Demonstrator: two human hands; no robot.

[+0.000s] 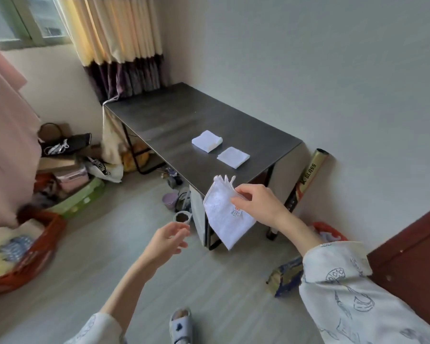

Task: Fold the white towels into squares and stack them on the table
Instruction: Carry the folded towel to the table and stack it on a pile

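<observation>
We hold a partly folded white towel (227, 214) pinched in our right hand (256, 203), hanging in the air just off the near corner of the desk (174, 120). Our left hand (170, 240) hovers below it, fingers loosely spread, holding nothing. Two folded squares (207, 141) (233, 157) lie apart near the desk's near end, not yet stacked. Next, we judge, the left hand must catch the hanging edge to finish the fold.

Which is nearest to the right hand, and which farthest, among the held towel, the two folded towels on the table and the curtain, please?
From the right hand, in the head view:
1. Held towel, pinched in its fingers, hanging at the table's near end.
2. Near folded towel, on the table just beyond.
3. Far folded towel, farther along the table.
4. Curtain, at the window, past the table's far end.
</observation>
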